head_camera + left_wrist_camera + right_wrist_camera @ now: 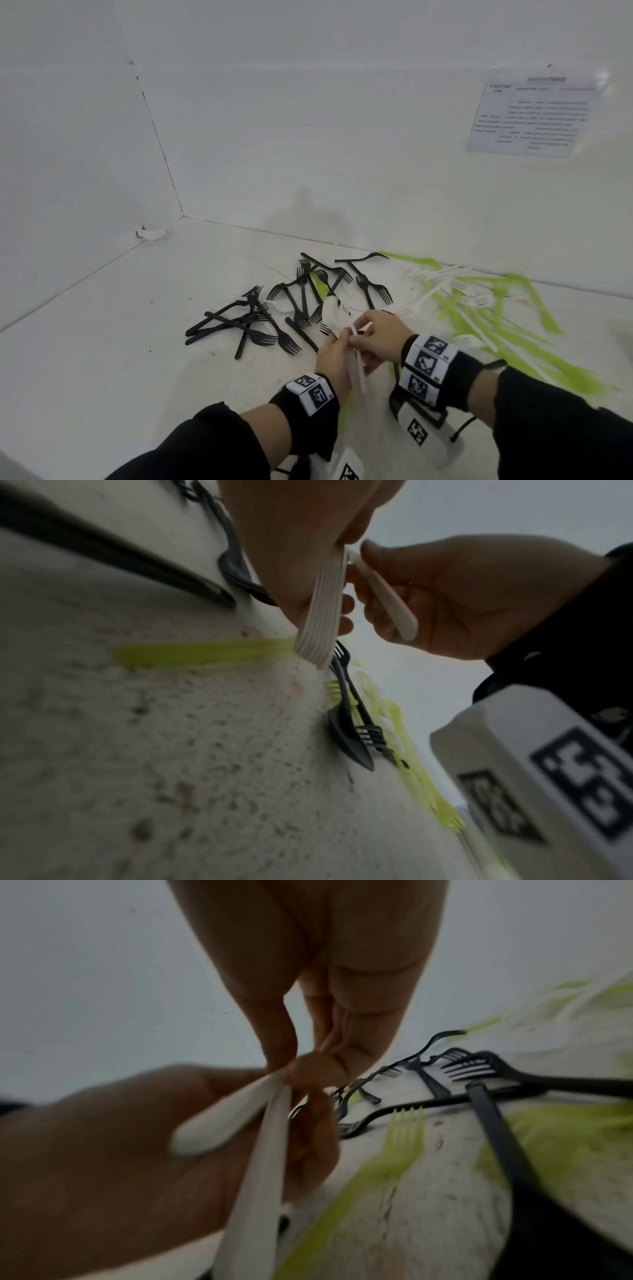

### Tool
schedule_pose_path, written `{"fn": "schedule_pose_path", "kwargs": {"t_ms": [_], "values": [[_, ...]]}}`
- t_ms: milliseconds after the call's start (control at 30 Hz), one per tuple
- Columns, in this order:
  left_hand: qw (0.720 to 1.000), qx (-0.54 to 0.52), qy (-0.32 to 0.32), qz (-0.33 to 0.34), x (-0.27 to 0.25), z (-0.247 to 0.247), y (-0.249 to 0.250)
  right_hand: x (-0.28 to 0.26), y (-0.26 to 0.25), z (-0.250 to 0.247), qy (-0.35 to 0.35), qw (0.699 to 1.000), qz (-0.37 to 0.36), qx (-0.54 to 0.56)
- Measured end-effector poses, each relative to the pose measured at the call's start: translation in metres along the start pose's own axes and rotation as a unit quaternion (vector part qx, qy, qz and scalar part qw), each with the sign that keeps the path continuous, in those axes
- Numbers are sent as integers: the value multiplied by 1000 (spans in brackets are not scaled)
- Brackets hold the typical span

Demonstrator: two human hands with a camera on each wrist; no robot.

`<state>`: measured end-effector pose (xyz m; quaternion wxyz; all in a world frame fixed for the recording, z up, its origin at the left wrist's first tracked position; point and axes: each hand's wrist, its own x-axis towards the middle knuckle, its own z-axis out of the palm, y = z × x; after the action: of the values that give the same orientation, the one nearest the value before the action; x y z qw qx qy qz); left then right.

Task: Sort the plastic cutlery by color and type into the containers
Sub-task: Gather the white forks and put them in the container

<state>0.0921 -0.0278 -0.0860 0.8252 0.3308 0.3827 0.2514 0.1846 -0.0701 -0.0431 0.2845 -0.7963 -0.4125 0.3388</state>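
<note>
My left hand [334,353] grips a stacked bundle of white plastic forks [357,371] by the handles, tines [334,308] pointing away. In the left wrist view the bundle [320,615] hangs below the left hand [301,561]. My right hand [368,337] pinches the handle of one more white fork [383,596] right against the bundle. The right wrist view shows that single fork handle [222,1121] beside the bundle [260,1177], pinched by my right fingertips [308,1069]. Black forks [291,308] lie scattered on the white table [137,342].
Green cutlery [496,325] and loose white forks [442,284] are spread at the right along the back wall. A printed sheet [534,116] hangs on that wall. A green fork [394,1150] lies just under my hands. No container is in view.
</note>
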Motion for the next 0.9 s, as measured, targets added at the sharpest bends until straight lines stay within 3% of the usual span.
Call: {"fn": "schedule_pose_path", "kwargs": {"t_ms": [133,267,467,700,900], "values": [[999,-29,-21,-32,2,5,-1,-3,8,6,64,997,-38,-5],[1000,-15,1,-11,1,5,1,-5,5,-1,40,980,-100,-164],[999,31,43,15,7,-7,5,22,-10,-17,-53,985,-71,-149],[997,4,72,-6,20,-14,20,112,-41,-36,68,975,-14,-211],[996,33,86,-14,30,-21,23,181,-33,-24,62,957,14,-283]]}}
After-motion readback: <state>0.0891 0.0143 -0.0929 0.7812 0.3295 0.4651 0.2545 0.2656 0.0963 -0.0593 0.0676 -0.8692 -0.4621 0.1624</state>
